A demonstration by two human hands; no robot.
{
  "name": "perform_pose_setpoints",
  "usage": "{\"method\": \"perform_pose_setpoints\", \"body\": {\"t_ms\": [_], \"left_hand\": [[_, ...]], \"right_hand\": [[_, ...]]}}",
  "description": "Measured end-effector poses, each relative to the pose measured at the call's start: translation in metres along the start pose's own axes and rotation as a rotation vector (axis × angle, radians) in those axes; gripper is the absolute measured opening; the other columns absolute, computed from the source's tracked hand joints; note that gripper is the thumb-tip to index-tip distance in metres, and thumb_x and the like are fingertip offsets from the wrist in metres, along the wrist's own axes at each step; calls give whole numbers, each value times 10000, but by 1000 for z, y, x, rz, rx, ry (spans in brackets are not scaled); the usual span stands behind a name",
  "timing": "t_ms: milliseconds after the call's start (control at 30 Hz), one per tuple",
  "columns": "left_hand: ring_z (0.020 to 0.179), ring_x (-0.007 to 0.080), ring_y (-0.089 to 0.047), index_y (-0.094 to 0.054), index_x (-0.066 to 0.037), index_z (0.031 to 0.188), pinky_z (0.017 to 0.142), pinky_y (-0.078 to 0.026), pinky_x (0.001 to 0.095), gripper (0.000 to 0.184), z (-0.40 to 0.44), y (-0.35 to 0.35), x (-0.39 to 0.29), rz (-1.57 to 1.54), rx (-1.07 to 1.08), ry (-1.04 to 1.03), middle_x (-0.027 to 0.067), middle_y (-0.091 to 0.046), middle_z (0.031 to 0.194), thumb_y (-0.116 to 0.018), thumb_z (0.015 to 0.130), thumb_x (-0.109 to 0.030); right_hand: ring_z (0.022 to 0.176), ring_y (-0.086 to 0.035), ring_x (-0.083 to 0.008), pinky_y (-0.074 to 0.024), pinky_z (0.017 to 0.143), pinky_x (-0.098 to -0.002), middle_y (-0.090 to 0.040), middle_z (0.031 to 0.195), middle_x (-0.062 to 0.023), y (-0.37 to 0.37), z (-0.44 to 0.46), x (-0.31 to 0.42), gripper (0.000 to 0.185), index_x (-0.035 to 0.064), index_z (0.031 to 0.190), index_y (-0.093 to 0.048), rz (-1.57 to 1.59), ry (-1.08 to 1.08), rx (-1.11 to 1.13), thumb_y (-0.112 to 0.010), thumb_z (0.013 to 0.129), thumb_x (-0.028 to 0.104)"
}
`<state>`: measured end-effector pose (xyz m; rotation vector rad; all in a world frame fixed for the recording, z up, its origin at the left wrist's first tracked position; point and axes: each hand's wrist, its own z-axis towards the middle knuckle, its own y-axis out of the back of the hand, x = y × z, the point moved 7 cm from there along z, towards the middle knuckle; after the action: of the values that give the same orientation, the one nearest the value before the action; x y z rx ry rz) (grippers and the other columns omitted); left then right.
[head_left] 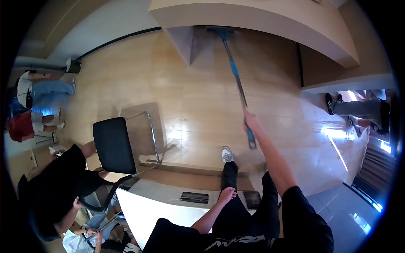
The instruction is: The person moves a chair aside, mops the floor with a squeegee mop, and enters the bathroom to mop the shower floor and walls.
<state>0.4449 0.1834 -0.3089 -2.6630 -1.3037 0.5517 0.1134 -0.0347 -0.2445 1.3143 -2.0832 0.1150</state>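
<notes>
My right hand [252, 121] is closed around the upper part of a long mop pole [239, 82], grey with blue sections. The blue end of its handle sticks out past my fist. At the far end, the wide blue mop head [220, 30] rests on the wooden floor [168, 80], partly beneath the overhang of a pale desk-like unit [257, 16]. My left hand [228, 194] hangs in front of my thigh with its fingers curled, and nothing shows in it.
A black chair with a metal frame [113, 145] stands left, with a person in black [59, 189] beside it. A white-topped cabinet [162, 202] is close on my left. Other people stand at the far left and right; another is at lower left. A basket [73, 66] sits by the wall.
</notes>
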Motion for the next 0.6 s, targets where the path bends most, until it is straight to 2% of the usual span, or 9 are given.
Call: {"method": "perform_pose_setpoints", "body": {"t_ms": [167,267,300,333,400,500,533,567,600], "left_hand": [[662,127,-574,-506,-71,949,567,-450,238,196,-9,3,4,-13,29,-39,73,-593,796,-414,848,-211],[657,121,-573,-500,-85,953,561,-438,232,192,-10,9,-1,-93,24,-53,56,-596,796,-420,850,-226],[661,118,-574,-500,-87,955,563,-436,231,194,-11,13,-4,-76,-8,-43,54,-597,800,-422,849,-229],[664,116,-574,-500,-89,957,564,-434,230,195,-11,16,-8,-60,-36,-35,53,-598,804,-423,848,-232],[664,113,-573,-500,-91,965,563,-432,234,200,-18,24,-13,-108,-70,-83,55,-599,807,-422,847,-233],[705,121,-572,-500,-82,983,596,-437,240,227,-24,29,-10,-88,-76,-46,63,-597,830,-409,847,-240],[744,130,-572,-496,-75,997,630,-441,244,249,-26,29,-5,-54,-73,-18,73,-593,853,-393,851,-248],[721,126,-573,-508,-75,991,609,-443,238,248,-27,29,-3,-54,-74,-22,69,-594,851,-400,847,-246],[721,126,-573,-508,-75,991,609,-443,238,248,-23,28,1,-53,-74,-23,69,-594,851,-400,847,-246]], "right_hand": [[333,-439,-179,-392,344,-319,-441,443,-82,-105,42,77,523,17,661,-429,207,30,44,-322,825,503],[326,-431,-179,-385,328,-332,-422,426,-79,-131,48,37,500,20,728,-424,169,-105,33,-347,813,507],[325,-449,-197,-385,327,-340,-432,416,-87,-125,49,13,518,24,641,-433,134,-119,11,-361,800,511],[324,-467,-215,-386,326,-349,-442,406,-95,-107,49,-15,545,27,553,-442,98,-131,-13,-375,788,515],[319,-458,-203,-366,320,-345,-441,402,-85,-68,31,-82,555,44,572,-472,48,-150,18,-368,777,549],[380,-466,-169,-374,392,-339,-446,423,-68,26,-16,-198,573,33,652,-545,-211,-124,-26,-365,782,561],[326,-416,-142,-333,330,-296,-416,410,-48,61,-36,-241,543,25,795,-532,-313,-146,-3,-378,792,545],[344,-437,-148,-351,347,-304,-429,417,-52,90,-92,-236,556,12,661,-524,-311,-150,-105,-389,792,535],[378,-478,-178,-384,373,-320,-455,431,-79,112,-136,-248,588,3,591,-505,-372,-212,-40,-383,788,543]]}}
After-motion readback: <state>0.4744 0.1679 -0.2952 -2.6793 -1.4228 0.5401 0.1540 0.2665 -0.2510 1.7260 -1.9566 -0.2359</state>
